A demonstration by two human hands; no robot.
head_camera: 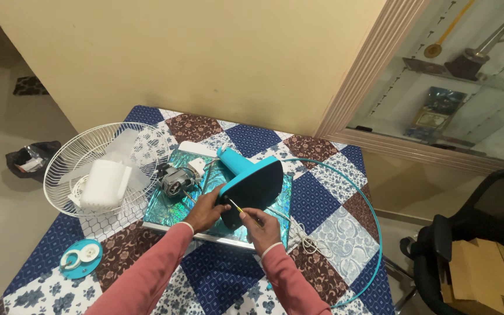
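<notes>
Work in hand: you have the teal plastic fan base with its dark flat underside (253,188) tipped on edge on the table, underside facing you, and a thin screwdriver with a yellow shaft (238,208) set against it.
Left hand: your left hand (206,211) rests on the near left edge of the underside, fingers curled against it to steady it.
Right hand: your right hand (262,229) is closed around the screwdriver's handle, tip pointing up and left at the underside. Whether the tip sits in a screw is too small to tell.
Already apart: judging from how the parts lie, the fan is largely stripped. The white wire guard grille (105,168) lies flat at the left with a white plastic housing (105,184) and translucent blades in it; the grey metal motor (174,179) lies bare just left of the base; a teal round cap with white rings (81,256) sits near the table's front left corner; a thin teal hoop (368,233) lies loose along the right side.
Left to do: the base looks whole, so I judge its underside is the part being worked now.
Surface: a patchwork cloth of blue, brown and white floral squares (217,274) covers the table, with a shiny teal foil-covered board (170,213) under the base and motor. A white cord (304,239) trails by your right wrist.
Room: a plain cream wall (205,58) behind, a glass-fronted cabinet (456,87) at upper right, a black office chair (468,245) carrying a cardboard box (485,274) at right, and pale floor tiles with a dark bag (30,158) at left.
</notes>
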